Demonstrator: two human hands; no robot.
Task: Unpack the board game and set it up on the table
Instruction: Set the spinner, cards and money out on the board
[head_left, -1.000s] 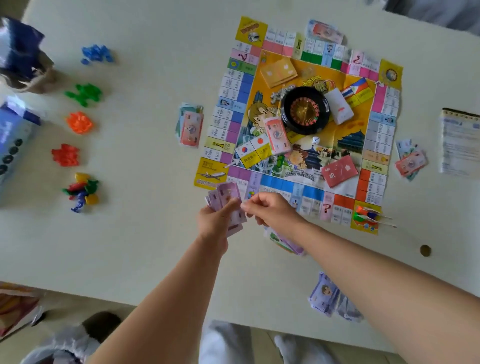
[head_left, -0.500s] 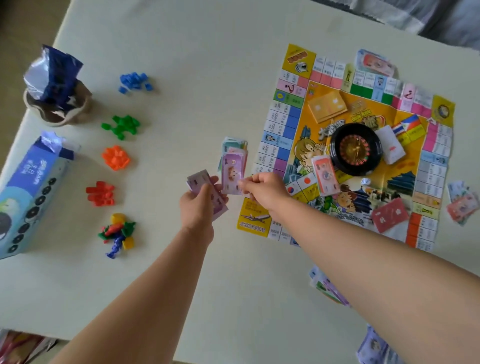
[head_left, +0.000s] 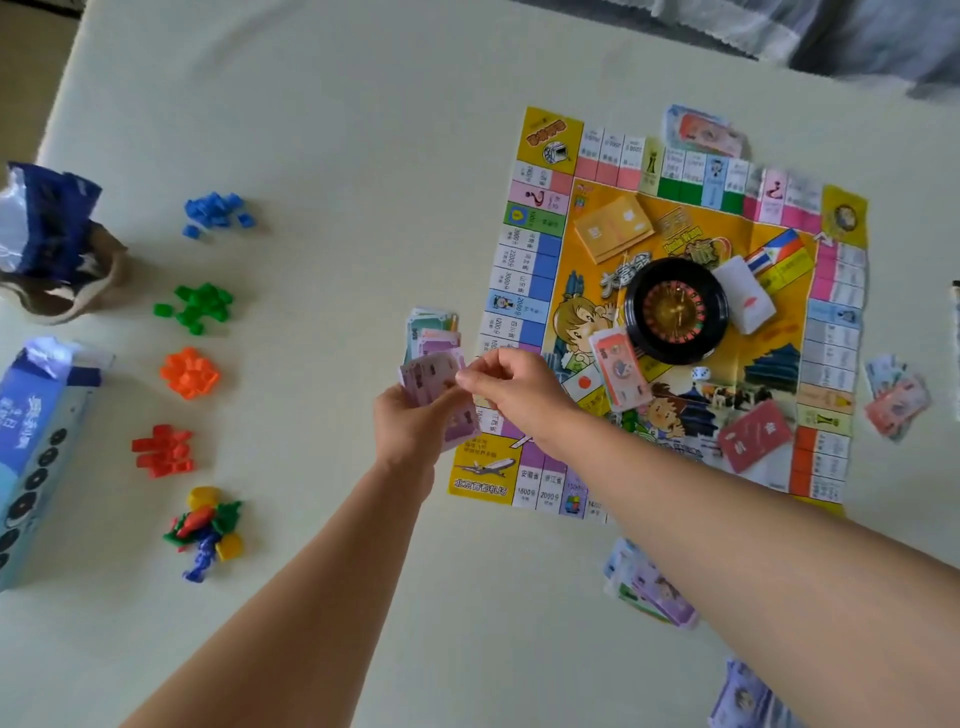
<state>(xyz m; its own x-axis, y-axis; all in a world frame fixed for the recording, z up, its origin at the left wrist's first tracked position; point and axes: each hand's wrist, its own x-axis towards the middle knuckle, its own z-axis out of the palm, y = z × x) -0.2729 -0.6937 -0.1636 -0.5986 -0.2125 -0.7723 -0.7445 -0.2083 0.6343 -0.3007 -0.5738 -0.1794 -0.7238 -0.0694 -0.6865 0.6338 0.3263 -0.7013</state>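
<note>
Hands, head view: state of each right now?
left hand: holds purple bills.
right hand: pinches one of them at its edge.

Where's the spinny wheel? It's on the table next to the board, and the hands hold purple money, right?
Not quite. The head view shows the wheel sitting on the board, near its middle, not next to it. The left hand and right hand do hold purple money.
</note>
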